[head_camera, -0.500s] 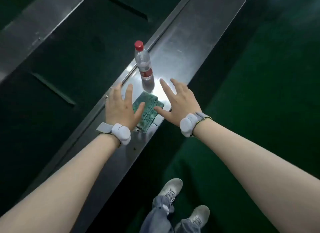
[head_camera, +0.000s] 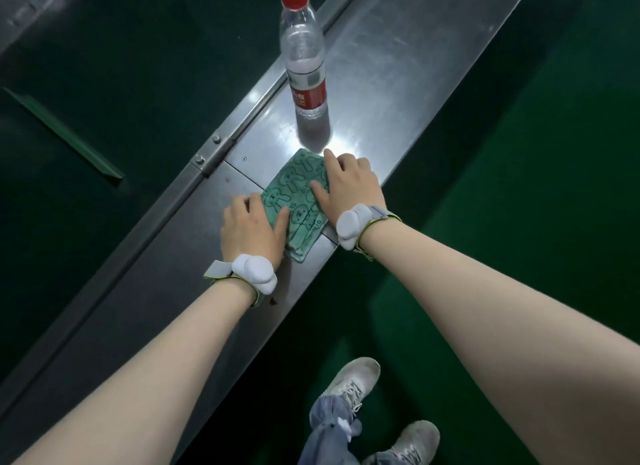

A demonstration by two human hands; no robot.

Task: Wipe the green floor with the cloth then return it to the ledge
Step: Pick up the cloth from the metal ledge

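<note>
A folded green cloth printed with rabbit outlines lies flat on the grey metal ledge that runs diagonally across the view. My left hand rests on the cloth's left edge, thumb on the fabric, fingers curled over its far side. My right hand presses on the cloth's right side, index finger and thumb spread on it, the other fingers curled at the edge. Both hands pinch the cloth's edges. The green floor lies below the ledge to the right.
A clear plastic water bottle with a red cap and red label stands upright on the ledge just beyond the cloth. Dark green panels lie left of the ledge. My two shoes stand on the floor at the bottom.
Both hands have come down from hovering with spread fingers onto the cloth and curled at its edges. The camera has moved closer to the ledge.
</note>
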